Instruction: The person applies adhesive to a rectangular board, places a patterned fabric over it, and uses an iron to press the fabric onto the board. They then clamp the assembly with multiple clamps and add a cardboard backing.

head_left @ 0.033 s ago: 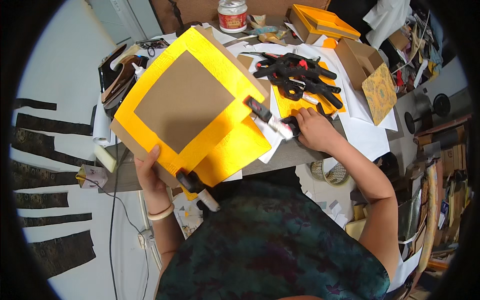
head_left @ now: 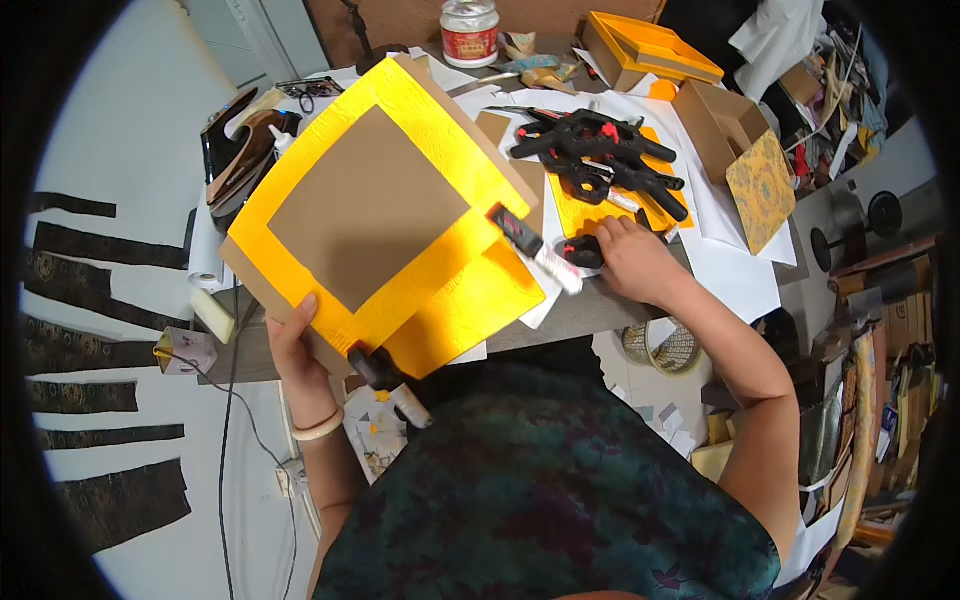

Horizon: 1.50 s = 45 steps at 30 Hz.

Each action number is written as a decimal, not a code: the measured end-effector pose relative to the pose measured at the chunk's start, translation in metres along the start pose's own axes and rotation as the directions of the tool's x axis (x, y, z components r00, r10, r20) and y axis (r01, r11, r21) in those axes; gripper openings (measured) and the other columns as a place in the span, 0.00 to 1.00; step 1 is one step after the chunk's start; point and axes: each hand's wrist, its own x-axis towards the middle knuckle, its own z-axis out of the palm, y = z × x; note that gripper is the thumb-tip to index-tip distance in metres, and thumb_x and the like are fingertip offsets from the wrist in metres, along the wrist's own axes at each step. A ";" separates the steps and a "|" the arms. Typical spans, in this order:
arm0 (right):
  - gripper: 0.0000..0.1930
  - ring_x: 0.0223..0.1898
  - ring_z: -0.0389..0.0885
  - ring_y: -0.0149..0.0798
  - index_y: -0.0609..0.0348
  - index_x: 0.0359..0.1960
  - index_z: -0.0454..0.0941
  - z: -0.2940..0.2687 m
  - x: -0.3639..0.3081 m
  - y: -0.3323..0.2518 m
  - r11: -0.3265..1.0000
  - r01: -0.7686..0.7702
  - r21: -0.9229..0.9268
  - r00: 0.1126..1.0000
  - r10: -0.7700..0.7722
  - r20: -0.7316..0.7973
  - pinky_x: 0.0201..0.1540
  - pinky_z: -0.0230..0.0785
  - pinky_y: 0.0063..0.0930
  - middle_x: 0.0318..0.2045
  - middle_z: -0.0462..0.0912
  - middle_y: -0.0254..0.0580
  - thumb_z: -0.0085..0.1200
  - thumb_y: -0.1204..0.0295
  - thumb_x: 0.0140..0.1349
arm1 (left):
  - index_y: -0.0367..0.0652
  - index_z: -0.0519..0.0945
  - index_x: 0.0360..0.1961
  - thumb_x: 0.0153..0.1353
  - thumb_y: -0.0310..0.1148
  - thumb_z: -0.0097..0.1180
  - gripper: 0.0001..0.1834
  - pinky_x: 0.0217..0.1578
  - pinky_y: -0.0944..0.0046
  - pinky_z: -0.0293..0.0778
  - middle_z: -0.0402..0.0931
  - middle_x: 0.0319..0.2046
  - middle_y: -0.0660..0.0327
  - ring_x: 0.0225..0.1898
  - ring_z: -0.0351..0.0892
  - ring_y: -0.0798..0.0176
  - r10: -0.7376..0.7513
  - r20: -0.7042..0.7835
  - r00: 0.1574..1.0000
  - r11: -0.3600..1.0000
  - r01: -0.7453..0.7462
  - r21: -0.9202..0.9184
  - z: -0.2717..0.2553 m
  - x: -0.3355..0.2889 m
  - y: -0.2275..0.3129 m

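My left hand (head_left: pixel 293 340) grips the lower left edge of a cardboard panel (head_left: pixel 370 210) with a wide yellow border, thumb on the front face. The panel is tilted, with a yellow flap (head_left: pixel 470 310) at its lower right. One spring clamp (head_left: pixel 515 228) bites its right corner; another clamp (head_left: pixel 370 368) sits at the bottom edge. On the table to the right, my right hand (head_left: pixel 640 265) is closed over a black spring clamp (head_left: pixel 582 252), its middle hidden under the fingers. Just beyond lies a heap of black clamps (head_left: pixel 600 150) on a yellow sheet (head_left: pixel 580 212).
At the back stand a white jar (head_left: pixel 469 35) with a red label and a yellow box (head_left: pixel 655 50). An open cardboard box (head_left: pixel 720 125) and a patterned board (head_left: pixel 760 200) are at the right. White paper (head_left: pixel 735 275) covers part of the table. A basket (head_left: pixel 662 345) stands below.
The view has shifted slightly. The lower clamp on the panel has swung a little, and more of the black clamp shows beside my right hand. Both hands keep their hold.
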 end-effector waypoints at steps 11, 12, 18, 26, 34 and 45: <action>0.13 0.35 0.85 0.55 0.63 0.33 0.84 -0.128 0.105 0.010 0.994 0.112 -0.006 0.905 -0.105 -0.413 0.42 0.78 0.45 0.30 0.84 0.49 0.69 0.66 0.53 | 0.35 0.69 0.65 0.51 0.29 0.68 0.39 0.58 0.59 0.76 0.80 0.54 0.55 0.55 0.82 0.56 -0.033 0.129 0.991 0.986 0.011 0.168 -0.030 -0.007 0.018; 0.13 0.35 0.86 0.55 0.62 0.33 0.85 -0.134 0.112 0.008 0.991 0.120 -0.059 0.904 -0.134 -0.406 0.41 0.79 0.45 0.29 0.85 0.49 0.69 0.66 0.52 | 0.34 0.68 0.67 0.51 0.31 0.68 0.40 0.60 0.58 0.75 0.79 0.56 0.54 0.57 0.81 0.55 -0.049 0.158 0.986 0.980 0.016 0.198 -0.033 -0.006 0.018; 0.12 0.34 0.85 0.52 0.59 0.30 0.84 -0.148 0.135 -0.010 0.960 0.199 -0.194 0.913 -0.254 -0.320 0.38 0.78 0.44 0.29 0.84 0.46 0.71 0.66 0.50 | 0.35 0.74 0.61 0.47 0.25 0.69 0.36 0.55 0.61 0.78 0.82 0.50 0.57 0.50 0.84 0.58 -0.044 0.104 0.994 0.990 0.030 0.139 -0.004 -0.016 0.023; 0.13 0.32 0.85 0.51 0.60 0.31 0.85 -0.146 0.126 0.003 0.940 0.340 -0.034 0.897 -0.335 -0.288 0.38 0.78 0.41 0.26 0.84 0.46 0.70 0.62 0.53 | 0.34 0.74 0.61 0.47 0.27 0.73 0.37 0.55 0.62 0.77 0.83 0.50 0.56 0.50 0.84 0.59 -0.075 0.137 0.988 0.973 0.042 0.228 0.004 -0.015 0.026; 0.14 0.32 0.85 0.51 0.60 0.34 0.85 -0.153 0.120 0.011 0.963 0.250 -0.101 0.937 -0.267 -0.226 0.39 0.79 0.42 0.28 0.84 0.48 0.71 0.64 0.51 | 0.35 0.77 0.57 0.48 0.26 0.74 0.33 0.52 0.62 0.79 0.84 0.48 0.58 0.47 0.85 0.60 -0.073 0.225 0.972 0.968 0.015 0.252 0.002 -0.009 0.031; 0.30 0.51 0.82 0.43 0.65 0.51 0.78 -0.198 0.122 0.040 0.829 0.317 -0.461 0.873 -0.445 -0.200 0.53 0.73 0.42 0.50 0.83 0.51 0.54 0.47 0.64 | 0.35 0.77 0.57 0.47 0.20 0.73 0.33 0.52 0.63 0.78 0.85 0.46 0.58 0.46 0.85 0.62 -0.081 0.227 0.970 0.914 -0.018 0.406 0.002 -0.001 0.067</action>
